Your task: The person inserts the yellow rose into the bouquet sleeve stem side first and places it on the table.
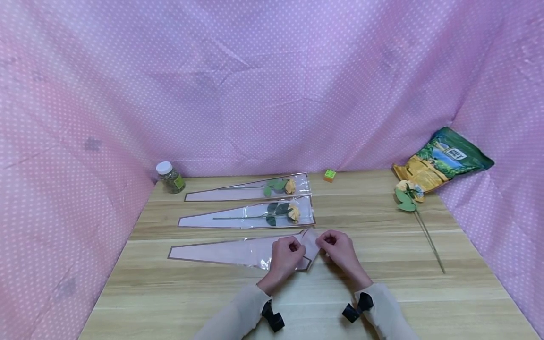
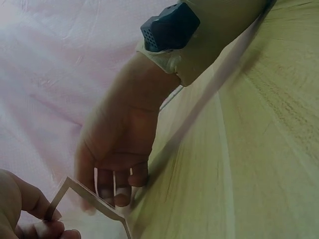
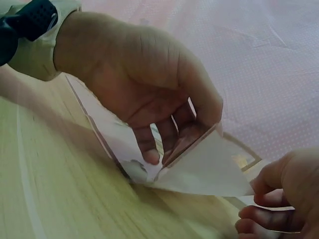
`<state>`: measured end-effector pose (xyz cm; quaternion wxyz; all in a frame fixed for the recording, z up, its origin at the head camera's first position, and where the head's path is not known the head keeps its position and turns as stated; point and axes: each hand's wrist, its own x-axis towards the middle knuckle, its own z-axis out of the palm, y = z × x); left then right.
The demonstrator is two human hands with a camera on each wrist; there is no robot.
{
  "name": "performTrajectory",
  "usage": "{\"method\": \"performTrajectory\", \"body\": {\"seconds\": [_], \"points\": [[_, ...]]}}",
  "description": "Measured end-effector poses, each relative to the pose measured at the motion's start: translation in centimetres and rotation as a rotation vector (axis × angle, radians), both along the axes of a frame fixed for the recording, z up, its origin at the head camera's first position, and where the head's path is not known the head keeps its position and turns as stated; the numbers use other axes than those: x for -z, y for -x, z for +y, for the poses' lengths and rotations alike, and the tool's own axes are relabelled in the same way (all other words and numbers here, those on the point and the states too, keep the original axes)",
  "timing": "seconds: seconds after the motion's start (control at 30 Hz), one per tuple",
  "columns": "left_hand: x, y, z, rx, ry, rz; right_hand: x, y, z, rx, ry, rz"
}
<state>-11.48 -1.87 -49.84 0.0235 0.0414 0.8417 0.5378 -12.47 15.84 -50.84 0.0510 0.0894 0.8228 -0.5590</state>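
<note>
A long tapered flower sleeve (image 1: 229, 251) with a brown border lies nearest the person, its narrow end to the left. My left hand (image 1: 284, 257) pinches its wide end near the border. Across from it, my right hand (image 1: 340, 250) pinches the corner of the sleeve's wide end with thumb and forefinger. In the right wrist view, the white sheet (image 3: 204, 169) stretches up off the table between the left hand (image 3: 154, 89) and the right hand (image 3: 284, 194). Only the empty sleeve is between the hands.
Behind lie two sleeves, each with a yellow rose (image 1: 293, 212) inside. A loose rose (image 1: 407, 203) lies at the right, its flower against a green and yellow packet (image 1: 446, 158). A lidded jar (image 1: 171, 177) and a small green-orange cube (image 1: 329, 175) stand at the back.
</note>
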Motion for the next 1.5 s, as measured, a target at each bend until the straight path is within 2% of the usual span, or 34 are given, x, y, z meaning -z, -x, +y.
{"method": "performTrajectory", "body": {"seconds": [0.13,0.23,0.33,0.43,0.57,0.67,0.77,0.93,1.0,1.13,1.23,1.5], "points": [[0.1,0.0,0.1,0.017,0.009,-0.020,-0.6,-0.1,0.1,-0.057,0.031,-0.021],[0.2,-0.1,0.2,0.014,0.009,-0.010,-1.3,-0.3,0.4,-0.106,0.059,-0.041],[0.3,-0.1,0.3,0.007,0.010,0.005,-2.0,-0.6,1.2,-0.148,0.050,-0.018],[0.3,-0.1,0.3,0.003,0.014,-0.002,-2.6,-0.7,2.6,-0.155,-0.001,0.039],[0.4,-0.2,0.3,0.008,0.015,-0.021,-3.0,-0.5,5.4,-0.091,-0.071,0.085],[0.3,-0.2,0.3,0.011,0.011,-0.026,-3.4,-0.5,7.8,-0.039,-0.105,0.085],[0.4,-0.2,0.3,0.010,0.006,-0.017,-3.5,-0.4,10.2,-0.010,-0.138,0.088],[0.5,-0.2,0.2,0.007,0.011,-0.009,-3.9,-0.5,13.8,0.060,-0.184,0.147],[0.6,-0.2,0.2,0.005,0.014,-0.015,-4.1,-0.5,15.2,0.090,-0.230,0.175],[0.6,-0.2,0.2,0.004,0.015,-0.021,-4.6,-0.3,17.9,0.136,-0.389,0.217],[0.7,-0.1,0.1,0.006,0.013,-0.020,-4.8,-0.1,19.6,0.158,-0.474,0.211],[0.8,-0.2,0.1,0.004,0.000,-0.027,-4.7,0.1,23.0,0.182,-0.555,0.160]]}}
